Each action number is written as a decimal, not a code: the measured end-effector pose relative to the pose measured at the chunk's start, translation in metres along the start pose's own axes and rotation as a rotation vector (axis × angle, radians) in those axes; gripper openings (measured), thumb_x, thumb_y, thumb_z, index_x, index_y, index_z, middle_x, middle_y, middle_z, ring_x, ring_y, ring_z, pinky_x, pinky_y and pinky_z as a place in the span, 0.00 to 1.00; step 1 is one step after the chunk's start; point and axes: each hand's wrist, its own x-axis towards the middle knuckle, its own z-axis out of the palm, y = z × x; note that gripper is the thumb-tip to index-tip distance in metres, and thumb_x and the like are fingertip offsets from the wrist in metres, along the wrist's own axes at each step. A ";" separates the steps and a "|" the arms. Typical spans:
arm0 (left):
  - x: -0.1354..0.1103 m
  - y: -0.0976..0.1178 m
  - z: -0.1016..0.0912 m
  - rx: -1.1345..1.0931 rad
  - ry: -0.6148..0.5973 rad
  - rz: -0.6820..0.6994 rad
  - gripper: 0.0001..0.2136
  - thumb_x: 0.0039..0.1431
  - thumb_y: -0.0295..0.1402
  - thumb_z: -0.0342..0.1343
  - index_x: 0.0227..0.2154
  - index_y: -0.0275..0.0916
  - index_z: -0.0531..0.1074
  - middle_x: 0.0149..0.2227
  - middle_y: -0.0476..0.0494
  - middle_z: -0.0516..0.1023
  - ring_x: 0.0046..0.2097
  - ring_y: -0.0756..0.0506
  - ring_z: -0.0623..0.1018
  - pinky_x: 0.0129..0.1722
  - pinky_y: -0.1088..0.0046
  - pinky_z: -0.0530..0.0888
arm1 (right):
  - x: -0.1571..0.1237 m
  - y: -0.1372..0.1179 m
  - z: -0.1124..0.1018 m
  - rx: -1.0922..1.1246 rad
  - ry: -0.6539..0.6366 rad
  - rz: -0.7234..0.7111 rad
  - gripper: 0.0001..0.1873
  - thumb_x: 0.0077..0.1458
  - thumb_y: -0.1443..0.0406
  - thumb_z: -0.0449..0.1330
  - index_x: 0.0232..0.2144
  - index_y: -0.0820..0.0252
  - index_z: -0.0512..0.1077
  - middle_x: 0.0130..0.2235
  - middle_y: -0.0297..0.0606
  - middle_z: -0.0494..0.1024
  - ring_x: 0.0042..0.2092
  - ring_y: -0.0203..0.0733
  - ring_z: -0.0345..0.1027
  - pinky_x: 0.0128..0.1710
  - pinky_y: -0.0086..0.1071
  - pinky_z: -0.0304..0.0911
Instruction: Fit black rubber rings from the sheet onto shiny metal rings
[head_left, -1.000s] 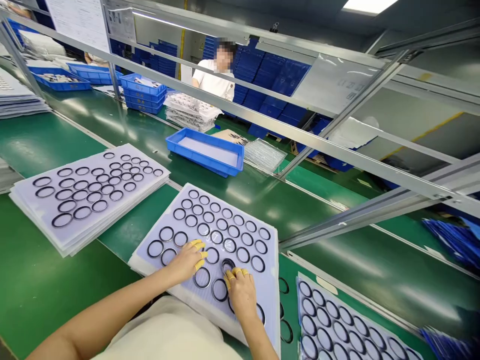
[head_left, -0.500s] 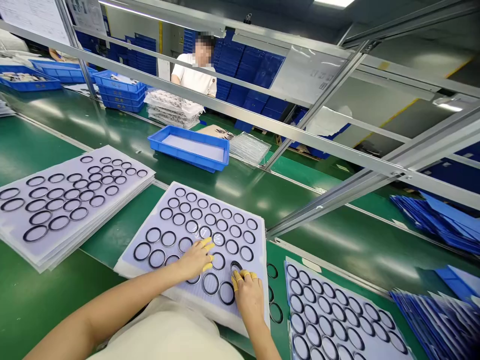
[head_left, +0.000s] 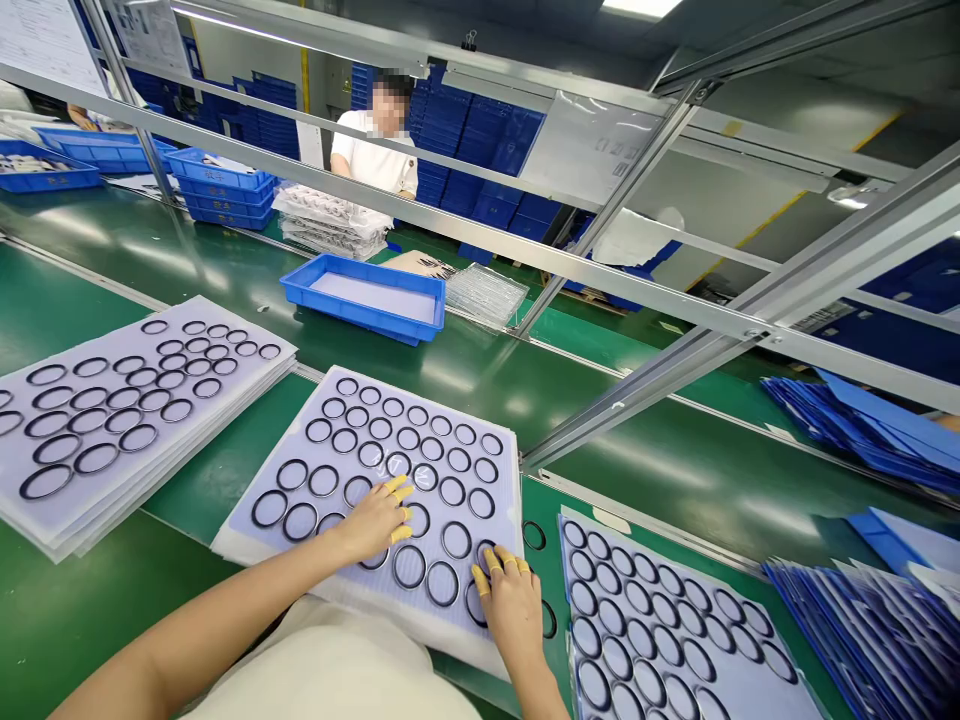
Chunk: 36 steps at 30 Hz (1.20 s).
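My left hand lies flat on a pale lilac sheet set with rows of black rubber O-rings, its fingers apart and holding nothing. Yellow finger cots cover its fingertips. My right hand, with the same cots, sits near the sheet's lower right corner. Its fingertips rest on a black O-ring, and I cannot tell whether they grip it. Several other rings lie partly hidden beneath both hands.
A green conveyor belt carries a stack of ring sheets on the left and another sheet on the right. Loose rings lie beside my sheet. Beyond stand a blue tray, an aluminium rail and a co-worker.
My right hand has slid toward the sheet's lower right corner and onto a different-looking spot among the rings. The whole view has drifted left and the left hand has barely moved on the sheet.
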 end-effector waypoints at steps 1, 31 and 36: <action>-0.002 0.001 -0.001 -0.007 0.004 -0.012 0.07 0.57 0.31 0.58 0.39 0.39 0.76 0.56 0.37 0.70 0.63 0.33 0.60 0.57 0.51 0.64 | -0.001 -0.001 0.001 0.005 0.000 -0.002 0.14 0.58 0.65 0.56 0.41 0.63 0.78 0.45 0.52 0.79 0.44 0.58 0.69 0.39 0.45 0.60; -0.050 -0.119 -0.085 0.112 0.272 -0.555 0.07 0.61 0.29 0.53 0.40 0.35 0.73 0.47 0.37 0.74 0.51 0.40 0.70 0.52 0.54 0.67 | 0.043 -0.060 0.010 0.331 0.259 -0.165 0.31 0.64 0.52 0.40 0.37 0.62 0.79 0.43 0.52 0.79 0.45 0.57 0.71 0.36 0.45 0.66; -0.037 -0.134 -0.094 0.074 0.260 -0.552 0.10 0.62 0.36 0.53 0.41 0.36 0.71 0.46 0.41 0.73 0.46 0.44 0.74 0.47 0.59 0.72 | 0.043 -0.087 0.009 0.488 0.250 -0.196 0.27 0.63 0.52 0.45 0.38 0.60 0.79 0.44 0.52 0.79 0.46 0.56 0.72 0.39 0.47 0.68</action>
